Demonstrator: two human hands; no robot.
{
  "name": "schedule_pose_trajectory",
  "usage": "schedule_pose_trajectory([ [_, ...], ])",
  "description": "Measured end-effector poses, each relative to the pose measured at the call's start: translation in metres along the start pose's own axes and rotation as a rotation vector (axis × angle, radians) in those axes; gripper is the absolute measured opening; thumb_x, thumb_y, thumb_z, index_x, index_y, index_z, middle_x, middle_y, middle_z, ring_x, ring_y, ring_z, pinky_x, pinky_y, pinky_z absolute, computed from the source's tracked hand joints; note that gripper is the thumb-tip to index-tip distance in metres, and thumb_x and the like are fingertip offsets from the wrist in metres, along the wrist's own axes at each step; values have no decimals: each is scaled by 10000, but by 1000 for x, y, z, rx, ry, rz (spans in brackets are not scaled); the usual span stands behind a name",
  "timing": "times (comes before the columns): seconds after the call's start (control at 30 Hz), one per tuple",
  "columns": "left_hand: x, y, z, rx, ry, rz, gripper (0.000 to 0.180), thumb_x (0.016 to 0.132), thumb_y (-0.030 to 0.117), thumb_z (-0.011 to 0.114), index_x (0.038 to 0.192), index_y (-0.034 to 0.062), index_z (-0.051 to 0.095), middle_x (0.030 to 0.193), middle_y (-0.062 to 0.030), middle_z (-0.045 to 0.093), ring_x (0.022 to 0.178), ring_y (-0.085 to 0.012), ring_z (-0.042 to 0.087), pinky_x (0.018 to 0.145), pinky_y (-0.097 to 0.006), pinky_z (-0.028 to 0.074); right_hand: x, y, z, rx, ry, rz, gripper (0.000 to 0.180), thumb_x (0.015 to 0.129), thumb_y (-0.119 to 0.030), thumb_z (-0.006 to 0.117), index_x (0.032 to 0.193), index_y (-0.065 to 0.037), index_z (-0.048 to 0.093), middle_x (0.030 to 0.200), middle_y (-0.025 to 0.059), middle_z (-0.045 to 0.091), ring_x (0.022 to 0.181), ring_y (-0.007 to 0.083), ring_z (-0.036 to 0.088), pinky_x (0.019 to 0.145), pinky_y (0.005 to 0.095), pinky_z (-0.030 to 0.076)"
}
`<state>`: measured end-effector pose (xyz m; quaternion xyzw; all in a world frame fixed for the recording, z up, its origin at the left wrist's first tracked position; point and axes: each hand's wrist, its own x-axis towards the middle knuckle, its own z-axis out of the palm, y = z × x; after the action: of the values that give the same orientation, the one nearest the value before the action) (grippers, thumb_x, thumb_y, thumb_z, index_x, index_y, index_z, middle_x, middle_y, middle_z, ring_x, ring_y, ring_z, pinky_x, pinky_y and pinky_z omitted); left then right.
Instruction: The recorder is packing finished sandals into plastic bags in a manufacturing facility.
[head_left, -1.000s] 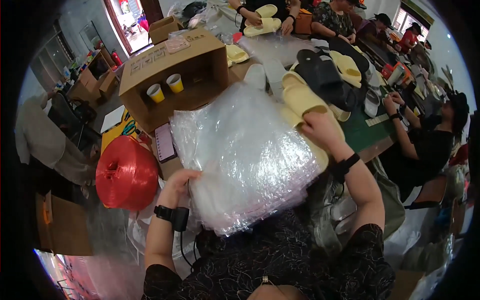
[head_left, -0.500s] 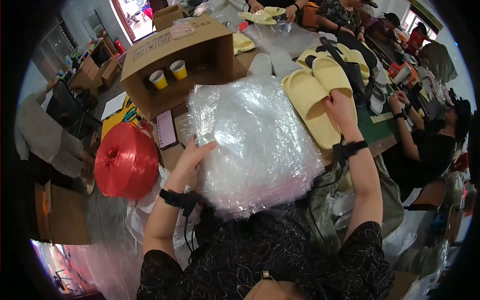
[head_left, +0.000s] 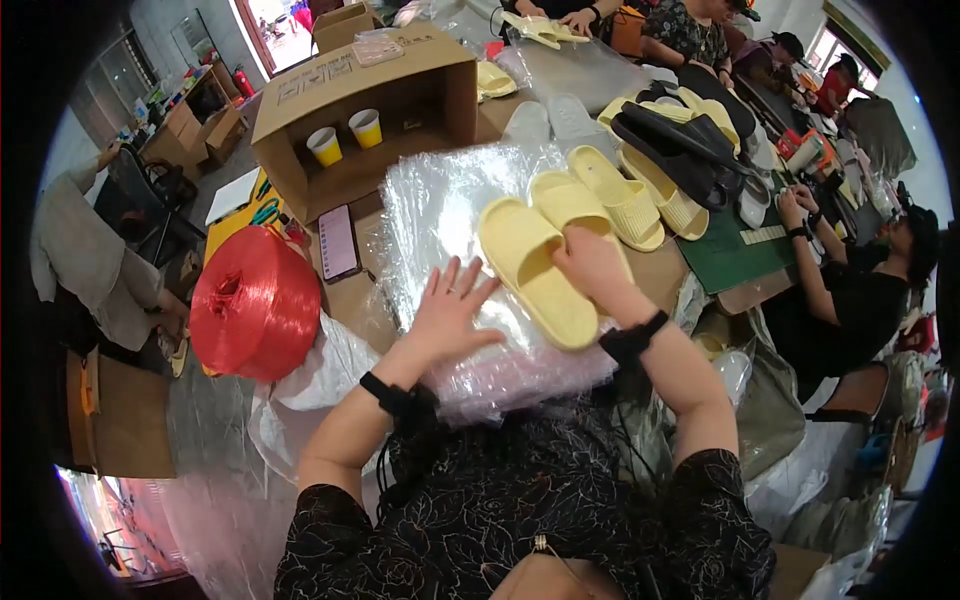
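Note:
A pair of pale yellow slide slippers [head_left: 515, 235] is in my right hand [head_left: 597, 268], which pinches them together near the straps. The pair is over the right part of a stack of clear plastic bags [head_left: 425, 210]. My left hand [head_left: 450, 315] spreads its fingers palm down at the stack, to the left of the pair, and holds nothing. Just right of the pair, more yellow slippers [head_left: 612, 195] lie on the table, beside black slippers [head_left: 665, 150].
An open cardboard box [head_left: 265, 150] with two yellow-and-white cups [head_left: 325, 147] stands behind the stack. At left are a phone [head_left: 338, 243] and a big roll of red plastic twine [head_left: 258, 300]. A green mat [head_left: 725, 255] lies at right. Other people work along the far side.
My right hand has brought the yellow pair leftward from the table onto the bag stack. My left hand has moved from the stack's left edge in over the bags.

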<state>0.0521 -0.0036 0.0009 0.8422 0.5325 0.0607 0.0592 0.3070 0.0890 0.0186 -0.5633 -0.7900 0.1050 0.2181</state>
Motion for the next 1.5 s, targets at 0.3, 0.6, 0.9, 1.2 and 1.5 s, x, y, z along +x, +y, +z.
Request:
schedule_pose_trajectory([
  [0.3,9,-18,-18,115,151,-19,827,833,613,646,1482,138,449,1595,-159,308,1488,-422,197,1210,-548,171,29,41,-14,331,405,51,194,931,-175,583,941,17,609,851,189,651,770,340,638,681,430,489],
  [0.6,7,8,-2,-152,55,231,618,887,489,667,1414,190,543,1566,-155,375,1419,-410,361,1143,-488,325,-120,95,-60,925,595,91,410,976,-164,579,1314,63,529,1271,120,637,1146,200,619,979,336,478],
  [0.9,32,1,-5,-1094,3,-108,385,1014,221,553,1352,40,590,1407,-146,575,1392,-283,443,1161,-401,328,-198,83,-61,1187,583,246,565,1018,-344,511,1440,18,408,1361,151,569,1207,258,607,994,390,519],
  [1.2,29,0,-4,-1028,-67,-57,686,818,210,794,1435,92,519,1526,-143,448,1416,-278,413,1172,-405,329,-171,16,-75,1571,350,384,454,1036,-250,465,1417,-6,449,1297,130,615,1128,229,655,932,357,570],
  [1.5,26,12,23,-547,166,91,442,841,171,744,1266,96,647,1423,-200,531,1371,-371,448,1128,-426,393,-157,-16,-69,604,118,-102,373,892,-141,689,1231,6,639,1279,189,632,1189,353,604,1002,400,467],
])
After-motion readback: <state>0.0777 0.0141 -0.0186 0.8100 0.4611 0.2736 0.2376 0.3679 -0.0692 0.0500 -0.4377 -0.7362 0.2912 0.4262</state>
